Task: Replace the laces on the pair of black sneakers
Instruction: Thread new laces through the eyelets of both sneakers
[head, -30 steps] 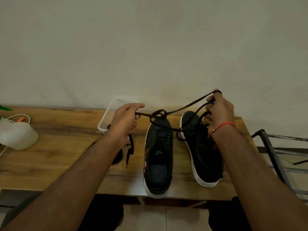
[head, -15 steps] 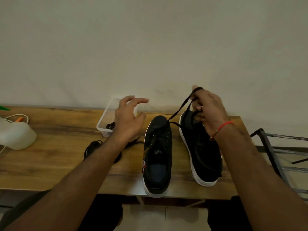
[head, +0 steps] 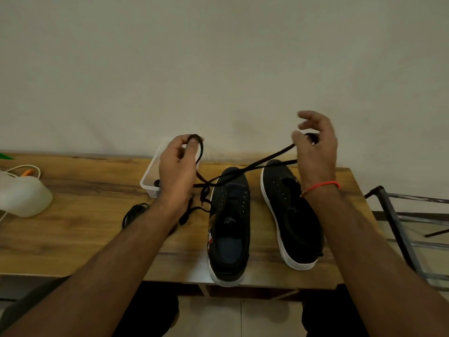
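hands: left hand (head: 176, 166) and right hand (head: 314, 147) pinch lace (head: 245, 170) | sneakers (head: 229, 215) unlaced, early stage

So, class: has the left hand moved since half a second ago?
Yes. The left hand has closed on the black lace, and now covers more of the clear container.

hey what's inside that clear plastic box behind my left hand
Something dark, probably lace, shows at the clear box's near corner. The left hand covers most of the inside.
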`<state>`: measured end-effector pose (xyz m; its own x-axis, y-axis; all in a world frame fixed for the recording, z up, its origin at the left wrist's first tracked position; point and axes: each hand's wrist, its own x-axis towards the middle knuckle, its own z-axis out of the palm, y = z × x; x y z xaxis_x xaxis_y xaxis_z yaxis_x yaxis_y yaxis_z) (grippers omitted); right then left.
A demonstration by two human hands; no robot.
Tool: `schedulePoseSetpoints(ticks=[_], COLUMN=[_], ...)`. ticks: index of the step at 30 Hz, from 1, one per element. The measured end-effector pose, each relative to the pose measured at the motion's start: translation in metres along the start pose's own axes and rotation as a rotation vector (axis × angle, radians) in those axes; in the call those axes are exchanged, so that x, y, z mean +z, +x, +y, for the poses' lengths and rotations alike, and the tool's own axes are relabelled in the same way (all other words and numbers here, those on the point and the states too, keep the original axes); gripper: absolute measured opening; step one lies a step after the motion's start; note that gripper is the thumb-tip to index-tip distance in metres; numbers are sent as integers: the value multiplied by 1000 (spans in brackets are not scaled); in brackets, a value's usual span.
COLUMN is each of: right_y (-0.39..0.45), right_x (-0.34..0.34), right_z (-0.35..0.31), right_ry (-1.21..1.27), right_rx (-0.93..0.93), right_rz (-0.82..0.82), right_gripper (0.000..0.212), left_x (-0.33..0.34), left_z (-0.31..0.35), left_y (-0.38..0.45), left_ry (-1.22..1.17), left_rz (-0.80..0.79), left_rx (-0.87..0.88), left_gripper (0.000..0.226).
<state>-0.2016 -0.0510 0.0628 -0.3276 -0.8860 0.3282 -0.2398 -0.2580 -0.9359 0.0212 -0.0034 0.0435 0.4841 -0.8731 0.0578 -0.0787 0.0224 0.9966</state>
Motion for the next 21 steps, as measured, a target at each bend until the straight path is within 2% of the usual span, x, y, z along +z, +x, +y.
schedulePoseSetpoints(ticks=[2, 4, 6, 7, 9, 10, 13, 15, 17, 19, 21], right_y=[-5, -16, -25, -26, -24, -21, -2, 11, 22, 27, 26], right_x=[4, 11, 16, 17, 17, 16, 10, 0, -12, -21, -23], right_z=[0, -3, -2, -1, -1, 0, 5, 6, 4, 4, 4], right_ry=[-89, -137, -126, -122, -126, -130, -116, -6, 135, 236, 282], right_rx=[-116, -79, 44, 72, 73, 76, 58, 72, 163, 283, 337], right_rz=[-380, -762, -1012, -1061, -991, -899, -435, -69, 175, 255, 234], right_gripper=[44, 55, 56, 44, 18, 15, 17, 20, 17, 24, 28], left_x=[4, 12, 17, 16, 11, 8, -3, -12, -22, -32, -37], left_z=[4, 3, -1, -3, -5, -5, -2, -2, -3, -4, -4], left_y=[-7, -14, -17, -16, -12, -8, 2, 10, 18, 26, 28], left_ry=[91, 163, 183, 181, 198, 234, 397, 559, 740, 854, 895], left_rz=[-222, -360, -345, -326, -308, -296, -225, -223, -259, -299, -351], left_rx=[134, 211, 193, 174, 153, 150, 173, 194, 156, 55, -16], left_gripper=[18, 17, 15, 14, 14, 15, 11, 13, 21, 23, 23])
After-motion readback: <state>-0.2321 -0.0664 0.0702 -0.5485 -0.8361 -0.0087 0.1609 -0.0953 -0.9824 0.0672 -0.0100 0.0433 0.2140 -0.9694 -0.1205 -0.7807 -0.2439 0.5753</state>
